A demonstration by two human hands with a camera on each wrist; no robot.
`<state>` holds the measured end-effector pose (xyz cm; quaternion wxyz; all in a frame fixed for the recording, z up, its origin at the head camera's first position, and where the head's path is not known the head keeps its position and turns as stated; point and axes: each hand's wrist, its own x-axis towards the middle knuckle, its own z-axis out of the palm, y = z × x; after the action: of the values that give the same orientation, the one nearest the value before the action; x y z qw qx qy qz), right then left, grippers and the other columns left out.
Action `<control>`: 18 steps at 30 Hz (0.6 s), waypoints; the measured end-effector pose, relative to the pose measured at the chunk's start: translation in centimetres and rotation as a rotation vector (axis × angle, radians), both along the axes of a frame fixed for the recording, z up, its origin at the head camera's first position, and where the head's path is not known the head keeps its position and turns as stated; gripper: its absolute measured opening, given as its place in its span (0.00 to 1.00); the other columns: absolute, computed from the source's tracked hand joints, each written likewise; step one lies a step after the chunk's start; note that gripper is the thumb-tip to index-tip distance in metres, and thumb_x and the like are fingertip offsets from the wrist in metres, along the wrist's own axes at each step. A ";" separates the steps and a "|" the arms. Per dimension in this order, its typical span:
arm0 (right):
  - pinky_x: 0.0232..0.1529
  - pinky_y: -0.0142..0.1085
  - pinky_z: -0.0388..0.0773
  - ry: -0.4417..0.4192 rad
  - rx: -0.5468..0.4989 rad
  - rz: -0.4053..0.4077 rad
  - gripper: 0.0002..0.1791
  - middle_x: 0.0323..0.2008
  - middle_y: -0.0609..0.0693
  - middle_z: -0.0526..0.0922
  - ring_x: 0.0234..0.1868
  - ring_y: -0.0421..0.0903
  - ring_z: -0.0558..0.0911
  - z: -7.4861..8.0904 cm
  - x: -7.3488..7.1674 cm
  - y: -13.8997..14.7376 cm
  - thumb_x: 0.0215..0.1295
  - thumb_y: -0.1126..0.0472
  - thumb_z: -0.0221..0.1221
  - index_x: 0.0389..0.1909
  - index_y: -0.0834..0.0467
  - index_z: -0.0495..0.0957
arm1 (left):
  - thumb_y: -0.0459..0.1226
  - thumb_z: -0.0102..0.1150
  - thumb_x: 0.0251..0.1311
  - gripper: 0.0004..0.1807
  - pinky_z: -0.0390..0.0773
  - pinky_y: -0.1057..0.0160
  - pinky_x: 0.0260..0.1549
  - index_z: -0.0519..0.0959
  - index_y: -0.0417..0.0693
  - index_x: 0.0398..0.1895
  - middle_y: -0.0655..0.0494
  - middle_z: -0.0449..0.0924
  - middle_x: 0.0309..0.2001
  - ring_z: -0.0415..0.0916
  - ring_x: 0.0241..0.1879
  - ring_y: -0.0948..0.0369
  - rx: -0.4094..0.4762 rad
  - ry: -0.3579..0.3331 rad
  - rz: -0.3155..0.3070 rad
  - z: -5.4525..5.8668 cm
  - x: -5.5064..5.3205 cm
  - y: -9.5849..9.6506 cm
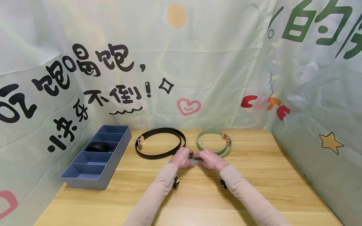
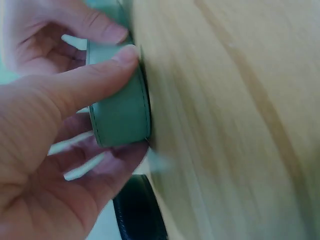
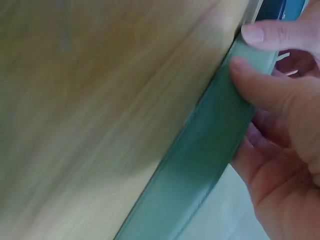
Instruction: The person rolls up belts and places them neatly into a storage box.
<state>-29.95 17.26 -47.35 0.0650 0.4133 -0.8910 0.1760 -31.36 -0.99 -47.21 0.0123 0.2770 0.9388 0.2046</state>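
Observation:
Between the two hands stands a small coil of a green belt [image 1: 194, 159], on edge on the wooden table. My left hand [image 1: 181, 158] pinches the coil from the left, thumb on its near face and fingers behind, as the left wrist view shows. From the right, my right hand [image 1: 211, 159] grips the same green belt [image 3: 200, 145], whose stitched strap runs on past the thumb. Behind the right hand lies a wider green loop [image 1: 200, 142] with a gold buckle [image 1: 225, 137]. The coil's inner turns are mostly hidden by fingers.
A black belt [image 1: 158, 156] with a gold buckle lies looped behind the left hand. At the left stands a blue-grey divided tray [image 1: 117, 158], a black coiled thing [image 1: 97, 146] in one compartment. Printed cloth [image 1: 220, 78] encloses the table's back and sides.

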 end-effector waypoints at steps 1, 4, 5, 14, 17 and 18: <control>0.33 0.33 0.76 0.006 0.009 0.000 0.14 0.34 0.48 0.87 0.32 0.43 0.81 0.0 0.0 0.1 0.52 0.70 0.69 0.40 0.55 0.83 | 0.44 0.79 0.44 0.15 0.71 0.67 0.33 0.84 0.54 0.34 0.62 0.81 0.31 0.73 0.31 0.64 -0.002 -0.003 -0.017 0.0 0.0 -0.1; 0.36 0.35 0.77 0.013 0.026 -0.010 0.15 0.36 0.47 0.87 0.35 0.43 0.83 -0.1 0.1 0.1 0.51 0.68 0.70 0.41 0.55 0.84 | 0.42 0.78 0.45 0.17 0.72 0.66 0.37 0.84 0.54 0.39 0.61 0.84 0.36 0.75 0.37 0.62 -0.010 -0.024 -0.035 0.1 0.1 -0.1; 0.36 0.35 0.77 0.013 0.026 -0.014 0.14 0.36 0.47 0.87 0.35 0.43 0.83 -0.1 0.1 0.1 0.52 0.68 0.70 0.40 0.55 0.84 | 0.43 0.78 0.45 0.17 0.72 0.66 0.37 0.84 0.53 0.39 0.61 0.84 0.36 0.75 0.37 0.62 -0.015 -0.028 -0.028 0.2 0.1 -0.1; 0.32 0.31 0.75 -0.005 0.021 -0.012 0.10 0.32 0.47 0.86 0.30 0.41 0.80 -0.2 0.2 -0.2 0.55 0.64 0.69 0.39 0.55 0.85 | 0.50 0.79 0.42 0.16 0.69 0.68 0.27 0.81 0.54 0.24 0.63 0.75 0.22 0.68 0.24 0.64 -0.043 -0.005 0.053 0.1 0.2 0.5; 0.37 0.34 0.78 -0.002 0.028 -0.022 0.14 0.36 0.47 0.87 0.35 0.42 0.82 -0.2 0.2 -0.1 0.55 0.65 0.69 0.43 0.56 0.84 | 0.45 0.78 0.44 0.13 0.71 0.67 0.31 0.82 0.55 0.29 0.63 0.79 0.25 0.71 0.28 0.63 -0.044 0.010 0.012 0.0 0.1 0.4; 0.38 0.35 0.78 0.001 0.031 -0.025 0.14 0.37 0.47 0.87 0.36 0.42 0.83 -0.3 0.2 0.0 0.55 0.66 0.69 0.44 0.55 0.84 | 0.44 0.78 0.44 0.13 0.71 0.67 0.32 0.83 0.55 0.31 0.63 0.80 0.27 0.72 0.30 0.63 -0.048 0.007 -0.001 0.1 0.0 0.3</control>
<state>-29.79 17.24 -47.62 0.0612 0.4030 -0.8988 0.1613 -31.35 -0.65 -47.15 0.0157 0.2780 0.9432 0.1809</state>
